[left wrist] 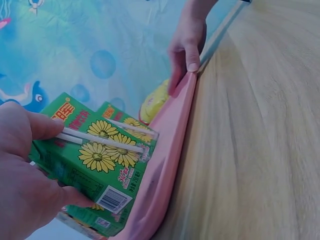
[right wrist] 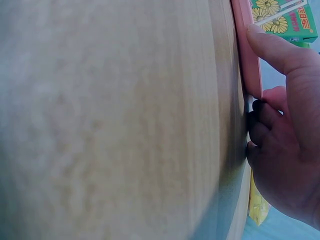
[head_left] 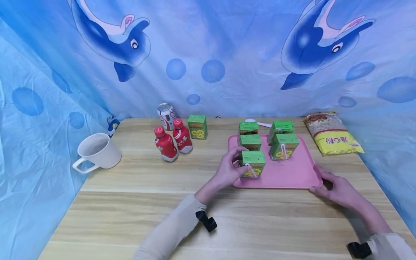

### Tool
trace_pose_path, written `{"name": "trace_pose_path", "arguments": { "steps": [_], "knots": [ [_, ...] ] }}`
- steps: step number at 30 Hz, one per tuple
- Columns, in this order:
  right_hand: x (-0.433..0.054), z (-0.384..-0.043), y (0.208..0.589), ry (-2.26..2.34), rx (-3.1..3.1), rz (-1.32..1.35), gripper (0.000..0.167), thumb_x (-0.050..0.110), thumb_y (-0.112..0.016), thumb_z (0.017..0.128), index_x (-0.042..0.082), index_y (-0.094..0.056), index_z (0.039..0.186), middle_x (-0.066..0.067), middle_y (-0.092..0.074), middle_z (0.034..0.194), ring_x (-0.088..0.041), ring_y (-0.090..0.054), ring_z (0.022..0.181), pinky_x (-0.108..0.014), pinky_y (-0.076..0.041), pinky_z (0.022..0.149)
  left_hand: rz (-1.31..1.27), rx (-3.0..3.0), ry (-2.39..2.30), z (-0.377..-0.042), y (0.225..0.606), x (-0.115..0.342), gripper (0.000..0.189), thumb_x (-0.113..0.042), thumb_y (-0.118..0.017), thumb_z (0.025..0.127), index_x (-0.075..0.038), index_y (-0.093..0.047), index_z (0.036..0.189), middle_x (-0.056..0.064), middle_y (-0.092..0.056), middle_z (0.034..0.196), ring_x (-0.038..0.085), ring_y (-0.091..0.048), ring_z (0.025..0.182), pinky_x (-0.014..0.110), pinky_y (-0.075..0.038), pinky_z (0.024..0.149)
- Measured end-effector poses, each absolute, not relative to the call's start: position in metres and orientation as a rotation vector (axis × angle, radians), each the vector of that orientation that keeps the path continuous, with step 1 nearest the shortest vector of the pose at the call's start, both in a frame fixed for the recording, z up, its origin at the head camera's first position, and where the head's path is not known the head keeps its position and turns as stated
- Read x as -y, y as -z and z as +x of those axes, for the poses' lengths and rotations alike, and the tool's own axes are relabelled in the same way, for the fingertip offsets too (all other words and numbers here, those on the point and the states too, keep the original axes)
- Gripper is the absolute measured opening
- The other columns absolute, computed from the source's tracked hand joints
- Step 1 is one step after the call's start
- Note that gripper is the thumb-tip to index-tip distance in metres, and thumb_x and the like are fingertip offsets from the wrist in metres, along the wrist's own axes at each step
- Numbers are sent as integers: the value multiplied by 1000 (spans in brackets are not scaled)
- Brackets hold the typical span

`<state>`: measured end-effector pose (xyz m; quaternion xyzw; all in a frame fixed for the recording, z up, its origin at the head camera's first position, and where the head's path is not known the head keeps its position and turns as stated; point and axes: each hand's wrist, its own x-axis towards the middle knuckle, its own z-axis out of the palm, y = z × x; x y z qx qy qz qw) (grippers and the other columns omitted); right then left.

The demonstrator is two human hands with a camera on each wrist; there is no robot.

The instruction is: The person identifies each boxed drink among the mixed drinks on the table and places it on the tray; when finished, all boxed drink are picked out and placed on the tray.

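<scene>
My left hand (head_left: pixel 230 167) grips a green drink carton (head_left: pixel 253 164) with yellow flowers and a white straw on its front. In the left wrist view, the thumb lies along the straw side of the carton and a fingertip curls at its other edge. This carton is at the front left of a pink tray (head_left: pixel 289 177). Behind it are two more cartons (head_left: pixel 250 142) in a row, and two others (head_left: pixel 284 147) stand to the right. My right hand (head_left: pixel 339 189) holds the tray's front right corner, thumb at the front rim and fingers along the right side.
A yellow-labelled food bag (head_left: pixel 334 133) lies right of the tray, and a white spoon (head_left: pixel 260 123) behind it. Leftward stand another green carton (head_left: pixel 197 127), a can (head_left: pixel 167 116), two red bottles (head_left: pixel 166 143) and a white mug (head_left: pixel 99 151). A blue dolphin curtain (head_left: pixel 247 54) backs the table.
</scene>
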<state>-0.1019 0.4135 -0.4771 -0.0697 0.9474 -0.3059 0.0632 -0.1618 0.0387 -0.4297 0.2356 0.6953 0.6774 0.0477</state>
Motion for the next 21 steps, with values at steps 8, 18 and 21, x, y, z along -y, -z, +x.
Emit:
{"name": "trace_pose_path", "arguments": {
  "steps": [8, 18, 21],
  "knots": [
    [-413, -102, 477, 942, -2845, -194, 96, 43, -76, 88, -6, -24, 154, -33, -22, 156, -59, -24, 136, -71, -27, 103, 708, -2108, -2069, -165, 437, -44, 53, 20, -69, 79, -1, -55, 125, 16, -65, 122, 25, -61, 114, 37, -51, 98],
    [-414, -102, 478, 948, -2834, -188, 98, 45, -75, 89, -5, -22, 154, -33, -21, 156, -59, -23, 137, -71, -27, 103, 676, -2077, -2093, -167, 442, -45, 53, 21, -67, 80, 1, -54, 127, 20, -63, 123, 30, -59, 116, 42, -49, 100],
    [-414, -102, 478, 950, -2842, -196, 97, 44, -75, 89, -6, -23, 154, -33, -22, 156, -59, -24, 136, -71, -27, 103, 668, -2086, -2082, -169, 443, -45, 53, 20, -67, 80, 1, -54, 128, 17, -63, 123, 27, -59, 116, 38, -49, 99]
  ]
}}
